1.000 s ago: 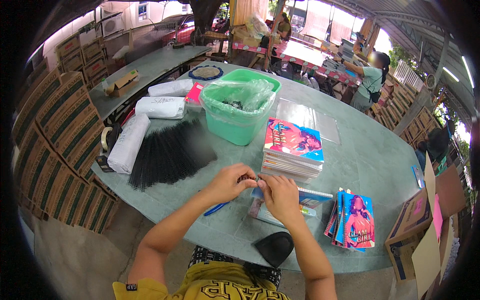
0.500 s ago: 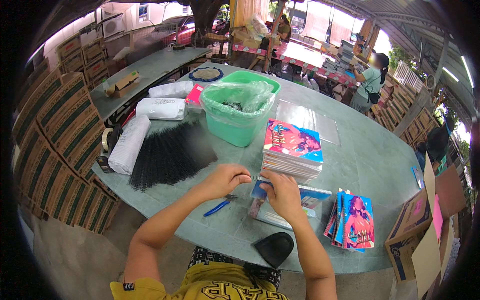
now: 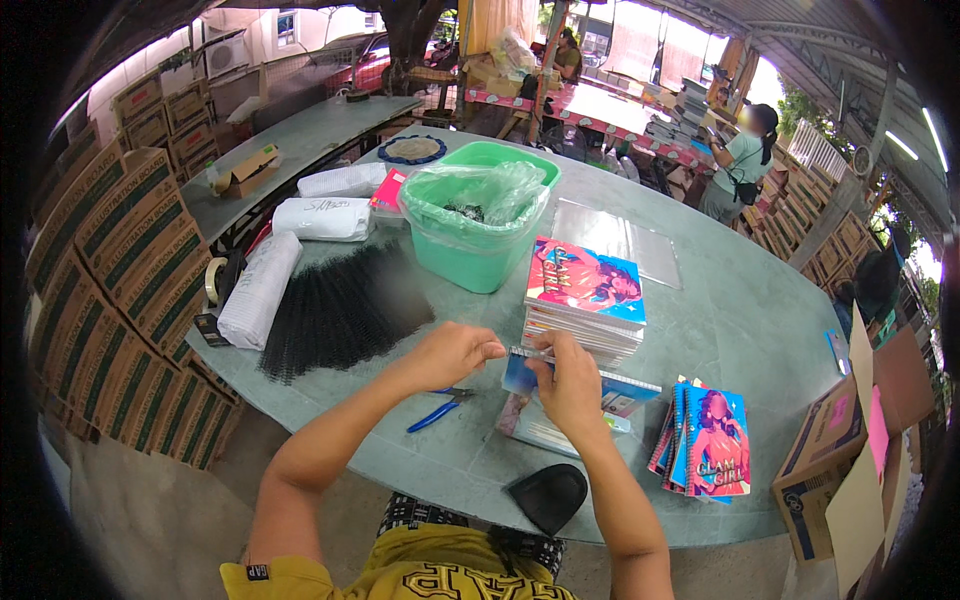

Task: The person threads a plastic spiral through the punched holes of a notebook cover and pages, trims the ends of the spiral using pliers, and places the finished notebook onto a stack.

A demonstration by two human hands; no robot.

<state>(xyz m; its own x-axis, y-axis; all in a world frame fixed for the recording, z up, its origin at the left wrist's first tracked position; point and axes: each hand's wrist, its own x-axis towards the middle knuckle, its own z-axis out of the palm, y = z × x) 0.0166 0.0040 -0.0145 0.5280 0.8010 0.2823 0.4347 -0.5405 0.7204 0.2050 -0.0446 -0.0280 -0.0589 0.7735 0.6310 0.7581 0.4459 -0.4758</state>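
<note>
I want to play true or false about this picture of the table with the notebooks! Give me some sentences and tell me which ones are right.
1. Both hands, the left hand and the right hand, are on a small notebook held over the table. True.
2. The blue-handled pliers are in the left hand. False: they lie on the table, just below that hand.
3. The green tub has a clear plastic bag inside it. True.
4. The stack of colourful notebooks sits on the floor. False: it sits on the table, beside the green tub.
5. The pile of black wire spirals is to the person's left. True.
</note>
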